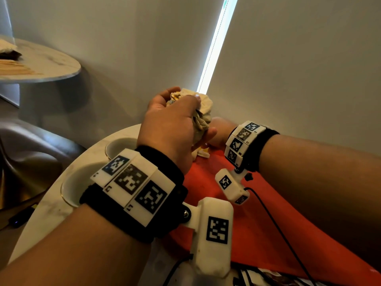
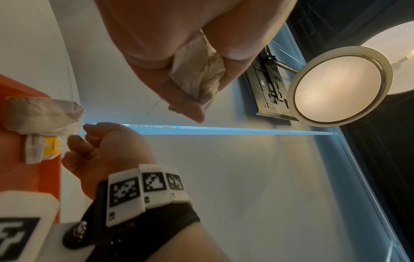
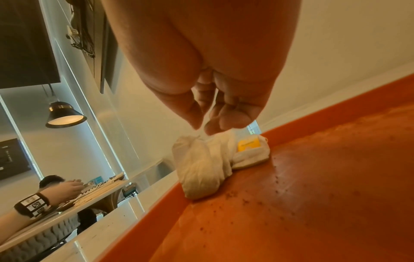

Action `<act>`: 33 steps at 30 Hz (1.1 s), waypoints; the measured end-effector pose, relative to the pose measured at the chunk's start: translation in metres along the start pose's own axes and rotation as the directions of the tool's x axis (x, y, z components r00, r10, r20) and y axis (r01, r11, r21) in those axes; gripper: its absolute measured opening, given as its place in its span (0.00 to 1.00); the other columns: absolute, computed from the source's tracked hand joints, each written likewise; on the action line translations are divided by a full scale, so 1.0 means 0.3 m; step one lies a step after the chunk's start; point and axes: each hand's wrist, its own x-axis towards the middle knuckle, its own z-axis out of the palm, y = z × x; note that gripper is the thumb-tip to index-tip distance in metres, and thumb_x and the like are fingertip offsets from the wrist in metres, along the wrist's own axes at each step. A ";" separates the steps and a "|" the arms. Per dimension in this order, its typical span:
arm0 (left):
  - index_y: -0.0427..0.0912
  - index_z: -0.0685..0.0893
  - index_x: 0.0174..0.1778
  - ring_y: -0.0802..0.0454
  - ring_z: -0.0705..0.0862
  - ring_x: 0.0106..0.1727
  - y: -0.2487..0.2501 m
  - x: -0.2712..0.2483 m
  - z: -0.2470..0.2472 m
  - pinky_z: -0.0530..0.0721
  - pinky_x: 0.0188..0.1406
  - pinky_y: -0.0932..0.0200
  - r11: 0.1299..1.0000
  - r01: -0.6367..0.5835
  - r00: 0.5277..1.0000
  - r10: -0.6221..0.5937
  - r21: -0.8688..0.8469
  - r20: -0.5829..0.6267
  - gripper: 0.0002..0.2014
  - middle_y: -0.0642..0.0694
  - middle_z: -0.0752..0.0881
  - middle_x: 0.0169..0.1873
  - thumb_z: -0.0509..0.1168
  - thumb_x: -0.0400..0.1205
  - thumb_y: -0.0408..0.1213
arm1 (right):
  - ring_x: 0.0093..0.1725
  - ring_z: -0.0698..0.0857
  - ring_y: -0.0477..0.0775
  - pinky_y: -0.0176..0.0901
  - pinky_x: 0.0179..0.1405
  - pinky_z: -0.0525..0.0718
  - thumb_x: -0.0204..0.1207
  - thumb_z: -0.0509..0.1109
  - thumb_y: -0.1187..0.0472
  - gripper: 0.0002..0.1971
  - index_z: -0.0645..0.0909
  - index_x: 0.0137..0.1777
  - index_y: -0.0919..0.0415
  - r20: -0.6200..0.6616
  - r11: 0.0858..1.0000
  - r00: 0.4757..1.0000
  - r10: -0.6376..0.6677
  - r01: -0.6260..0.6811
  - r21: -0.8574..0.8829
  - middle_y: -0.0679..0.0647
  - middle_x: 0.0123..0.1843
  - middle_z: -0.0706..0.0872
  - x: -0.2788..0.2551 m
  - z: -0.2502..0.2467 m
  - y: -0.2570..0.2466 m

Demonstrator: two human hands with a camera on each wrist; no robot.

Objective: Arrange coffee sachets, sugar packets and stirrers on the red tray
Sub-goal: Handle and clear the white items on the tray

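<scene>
My left hand (image 1: 185, 98) grips a crumpled bunch of beige sachets (image 2: 199, 76) in the air above the far corner of the red tray (image 1: 257, 213). A few more sachets (image 3: 201, 168), one with a yellow label (image 3: 248, 145), lie in that tray corner against the rim. My right hand (image 3: 202, 129) hovers right over them, fingers curled and fingertips close together at the top of the pile. Whether it pinches a sachet is unclear. In the head view the left hand covers the right hand's fingers. Wooden stirrers (image 1: 18, 69) lie on a second table at the far left.
The tray sits on a round marble table (image 1: 51, 205) close to the wall. Two white cups (image 1: 121, 145) (image 1: 76, 184) stand left of the tray. Another person (image 3: 51, 180) works at the table with the stirrers. Dark crumbs dot the tray floor (image 3: 313, 195).
</scene>
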 end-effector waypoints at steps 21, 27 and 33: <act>0.30 0.77 0.73 0.54 0.93 0.37 -0.026 0.028 -0.010 0.87 0.29 0.61 0.995 0.020 1.000 -0.019 -0.102 0.007 0.27 0.31 0.84 0.56 0.75 0.78 0.29 | 0.21 0.82 0.37 0.28 0.24 0.80 0.85 0.61 0.75 0.15 0.74 0.38 0.58 0.061 0.897 0.994 -0.087 0.052 0.439 0.50 0.34 0.78 -0.115 -0.003 -0.018; 0.38 0.78 0.70 0.51 0.91 0.29 -0.026 0.006 0.000 0.90 0.31 0.54 0.993 -0.022 1.000 0.019 0.120 0.022 0.21 0.41 0.84 0.48 0.73 0.81 0.32 | 0.32 0.75 0.51 0.43 0.30 0.71 0.70 0.73 0.37 0.23 0.81 0.43 0.59 -0.067 0.567 0.989 -0.132 0.131 0.813 0.55 0.36 0.77 -0.135 -0.118 0.013; 0.49 0.82 0.62 0.49 0.92 0.33 -0.032 0.004 0.000 0.87 0.30 0.55 0.992 -0.009 0.999 0.003 0.122 0.053 0.13 0.38 0.89 0.52 0.72 0.83 0.34 | 0.32 0.81 0.50 0.40 0.30 0.78 0.50 0.90 0.45 0.30 0.83 0.45 0.62 0.064 0.475 0.871 -0.487 0.203 0.856 0.56 0.37 0.82 -0.226 -0.172 0.026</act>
